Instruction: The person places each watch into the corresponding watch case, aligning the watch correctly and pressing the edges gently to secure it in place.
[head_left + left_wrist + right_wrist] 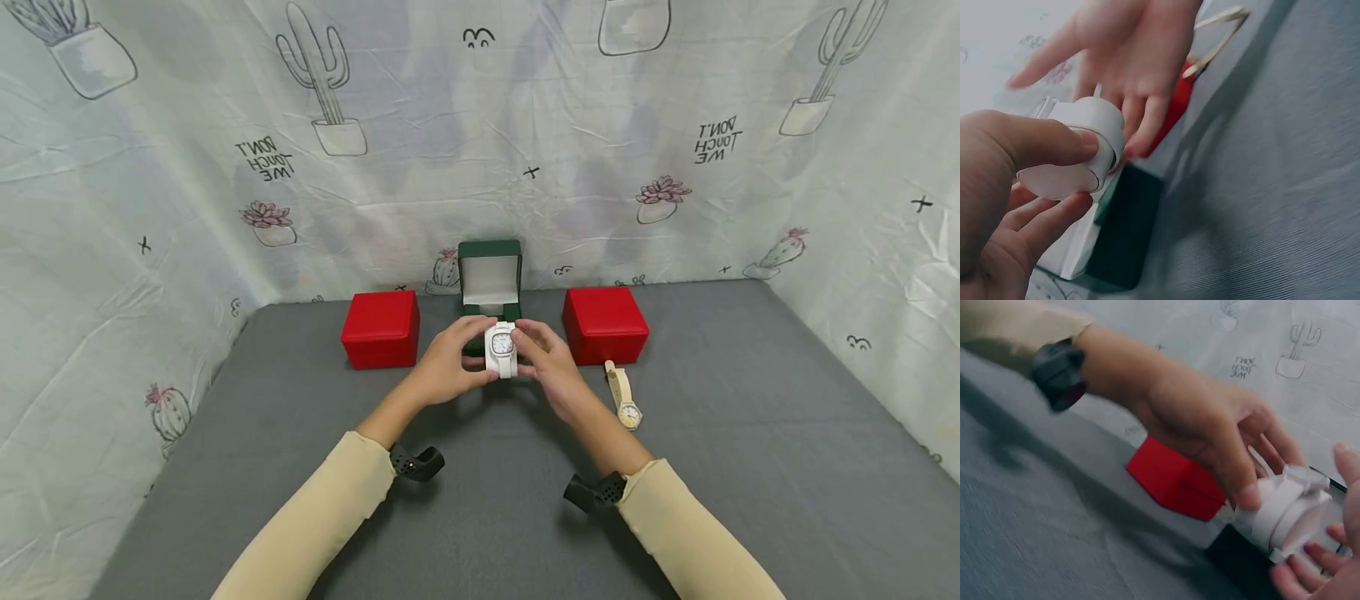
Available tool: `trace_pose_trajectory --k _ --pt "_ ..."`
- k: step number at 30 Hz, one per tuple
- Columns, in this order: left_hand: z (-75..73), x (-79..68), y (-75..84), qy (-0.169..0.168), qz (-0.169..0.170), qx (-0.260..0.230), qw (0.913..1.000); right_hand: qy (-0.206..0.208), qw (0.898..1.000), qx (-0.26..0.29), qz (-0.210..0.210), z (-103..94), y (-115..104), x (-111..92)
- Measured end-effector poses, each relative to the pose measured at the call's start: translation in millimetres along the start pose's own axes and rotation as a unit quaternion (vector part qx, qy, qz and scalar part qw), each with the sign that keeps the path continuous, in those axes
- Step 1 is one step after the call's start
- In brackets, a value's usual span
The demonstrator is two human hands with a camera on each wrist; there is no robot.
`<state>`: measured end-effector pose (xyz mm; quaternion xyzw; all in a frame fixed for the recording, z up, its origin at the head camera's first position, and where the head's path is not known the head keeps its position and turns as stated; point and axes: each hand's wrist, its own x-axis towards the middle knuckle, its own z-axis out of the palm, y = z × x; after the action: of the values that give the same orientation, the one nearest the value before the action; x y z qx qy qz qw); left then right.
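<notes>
Well, white watch (pixel 502 343) in left hand (pixel 446 362), right hand (pixel 553 367) outspread (backdrop (pixel 480 108): mirrored "DON'T TOUCH" (pixel 717 140)).

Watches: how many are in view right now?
2. A white watch is on a cushion in the left hand; a cream watch lies on the table near the right red box. More could be hidden in that or the left red box.

A red box (pixel 381 330) sits at left on the grey tabletop (pixel 487 533), another red box (pixel 605 324) at right. Near the right one lies a cream watch (pixel 623 397), strap end towards it. Behind hangs a pale cloth (pixel 427 108) printed with potted cacti (pixel 340 137) and mirrored lettering (pixel 717 139).
</notes>
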<state>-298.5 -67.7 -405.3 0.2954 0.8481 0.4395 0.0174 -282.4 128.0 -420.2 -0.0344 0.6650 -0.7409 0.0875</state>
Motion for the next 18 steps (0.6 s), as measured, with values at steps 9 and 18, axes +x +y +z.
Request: trace_pose_trajectory --k 9,18 --pt "-19.6 36.0 -9.1 -0.004 -0.064 0.052 0.9966 0.105 0.992 -0.056 -0.036 -8.0 3.7 19.6" --pt "-19.4 61.7 -17.5 -0.068 -0.076 0.157 0.9822 0.119 0.983 -0.14 -0.024 -3.6 13.8 37.8"
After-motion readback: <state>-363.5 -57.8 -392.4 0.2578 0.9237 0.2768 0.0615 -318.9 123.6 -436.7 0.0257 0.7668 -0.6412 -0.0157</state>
